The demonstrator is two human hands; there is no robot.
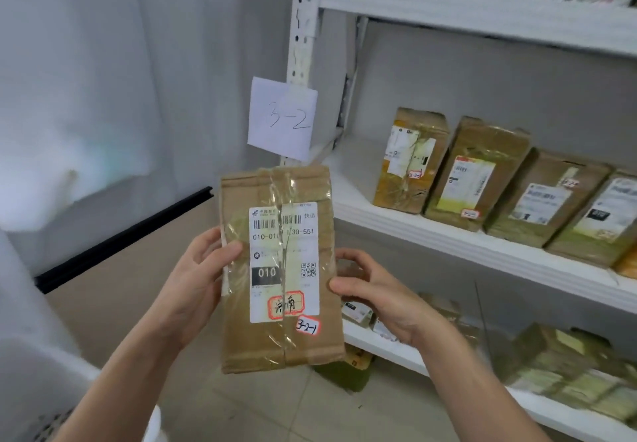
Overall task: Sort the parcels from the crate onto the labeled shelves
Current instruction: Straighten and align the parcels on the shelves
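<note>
Your left hand (196, 279) is gripping the left edge of the parcel (279, 269), with the thumb lying across the taped front beside the label and the other fingers going behind the box, out of sight. You are holding the parcel upright in the air, label toward you, in front of the shelf post and well clear of the floor. Near its lower right corner a hand-written sticker (307, 327) is reading 3-2-1. The paper sign (281, 117) hanging on the post just above is reading 3-2, so this is looking like the right level.

Your right hand (375, 300) is pinching the right edge, thumb on the front and fingers curled round behind. Further right, the middle shelf (413, 231) is carrying a row of parcels (477, 173) leaning back with labels outward, and bare board is showing at its left end.

To do this well, hold the box by its edges so nothing is covering the label. Carry it up and right over the shelf lip and set it in that bare end, standing like its neighbours with the sticker facing out. Avoid nudging the nearest box (410, 162).
</note>
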